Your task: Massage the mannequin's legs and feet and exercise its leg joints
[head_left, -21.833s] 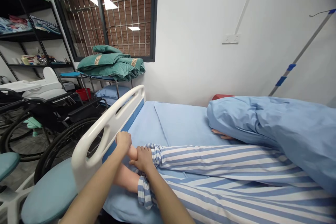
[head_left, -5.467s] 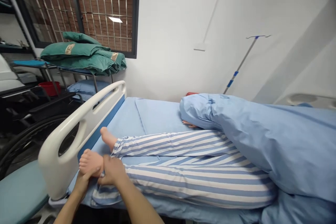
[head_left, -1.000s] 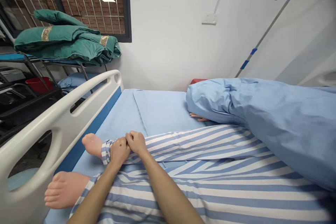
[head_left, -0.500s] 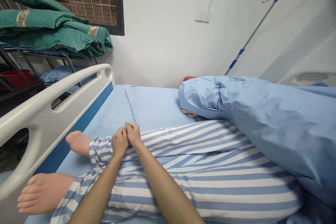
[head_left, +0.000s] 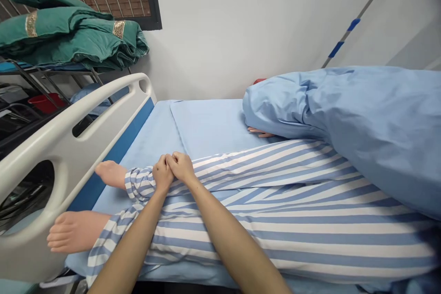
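Observation:
A manikin lies on the hospital bed in blue-and-white striped pyjamas, with a blue duvet (head_left: 347,110) covering its upper body and head. My left hand (head_left: 162,173) and my right hand (head_left: 181,166) sit side by side, fingers closed around the far striped trouser leg (head_left: 248,172) just above the ankle. Beyond them the far bare foot (head_left: 110,174) points toward the footboard. The near bare foot (head_left: 77,232) lies lower in view, untouched. A manikin hand (head_left: 258,132) pokes out from under the duvet.
A white footboard (head_left: 65,133) with blue trim stands at the left of the blue bed sheet (head_left: 206,124). Beyond it are folded green quilts (head_left: 65,30) on a metal rack and a red basin (head_left: 44,103). A drip pole (head_left: 344,39) leans by the white wall.
My hands have moved from the near foot to the far lower leg over the earlier frames. In the last moments they shifted only slightly, while the view tilted downward.

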A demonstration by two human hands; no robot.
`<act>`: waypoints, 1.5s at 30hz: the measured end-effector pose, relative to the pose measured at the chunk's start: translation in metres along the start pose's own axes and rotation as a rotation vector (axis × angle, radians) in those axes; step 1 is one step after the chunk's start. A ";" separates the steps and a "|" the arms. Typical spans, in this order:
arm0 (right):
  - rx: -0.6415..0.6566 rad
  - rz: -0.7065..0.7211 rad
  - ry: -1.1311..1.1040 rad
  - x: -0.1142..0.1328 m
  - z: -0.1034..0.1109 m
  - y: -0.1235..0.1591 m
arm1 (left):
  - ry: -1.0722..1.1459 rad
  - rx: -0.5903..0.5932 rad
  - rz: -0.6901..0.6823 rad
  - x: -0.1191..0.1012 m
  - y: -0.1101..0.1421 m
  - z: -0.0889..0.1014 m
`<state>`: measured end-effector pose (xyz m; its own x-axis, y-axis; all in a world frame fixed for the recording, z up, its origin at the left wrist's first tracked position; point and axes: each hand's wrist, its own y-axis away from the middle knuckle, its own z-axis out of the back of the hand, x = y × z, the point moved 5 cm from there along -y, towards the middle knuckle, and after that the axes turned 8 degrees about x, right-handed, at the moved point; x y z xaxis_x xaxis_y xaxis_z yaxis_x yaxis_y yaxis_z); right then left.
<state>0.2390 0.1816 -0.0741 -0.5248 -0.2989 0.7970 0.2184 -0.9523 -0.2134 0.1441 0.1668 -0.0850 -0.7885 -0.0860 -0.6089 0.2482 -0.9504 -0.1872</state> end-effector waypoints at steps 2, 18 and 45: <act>0.000 0.007 -0.031 0.000 0.001 -0.001 | -0.004 -0.013 -0.009 -0.001 0.000 0.000; -0.048 -0.095 -0.813 -0.018 0.016 -0.012 | 0.652 -0.015 0.070 -0.036 -0.008 -0.011; -0.120 0.008 0.018 -0.029 0.096 0.008 | 0.395 -0.030 -0.084 -0.075 0.006 -0.040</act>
<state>0.3351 0.1892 -0.0448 -0.5382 -0.3068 0.7850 0.1236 -0.9501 -0.2865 0.2272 0.1796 -0.0716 -0.5312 0.1184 -0.8389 0.2131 -0.9397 -0.2675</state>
